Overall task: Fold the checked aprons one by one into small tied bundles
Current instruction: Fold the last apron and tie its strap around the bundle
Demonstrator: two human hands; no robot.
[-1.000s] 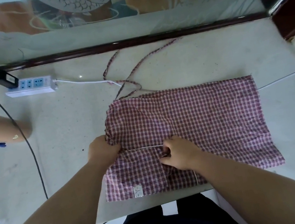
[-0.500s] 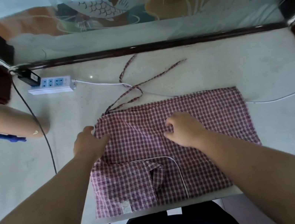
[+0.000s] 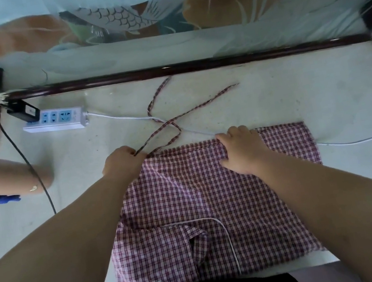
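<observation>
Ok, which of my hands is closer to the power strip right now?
Left. The left hand grips the far left corner of the checked apron, right of the power strip; the right hand holds the same edge farther right.

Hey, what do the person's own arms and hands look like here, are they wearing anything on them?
The left forearm and right forearm are bare along their whole visible length. The left hand and right hand wear no gloves; no ring, watch or bracelet is visible.

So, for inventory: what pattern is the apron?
Red and white check on the apron; head view.
</observation>
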